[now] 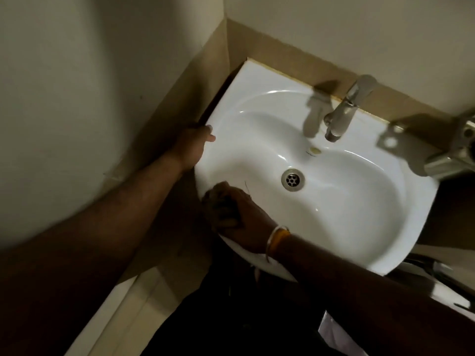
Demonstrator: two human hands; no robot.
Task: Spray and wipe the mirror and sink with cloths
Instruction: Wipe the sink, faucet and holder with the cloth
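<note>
My right hand (244, 214) grips a crumpled cloth (218, 206) on the glossy oval sink (347, 201) rim; my left hand (195, 147) clasps its edge.

Dim corner — cream walls (77, 73), tan tile band (270, 44).

White sink (347, 217) fixed in a tiled wall corner, chrome faucet (344, 109) on its rim at 12 o'clock, round metal drain (292, 180) in the basin centre, dark cloth (221, 206) (bunched, partly hidden) on the rim at 8 o'clock
</note>
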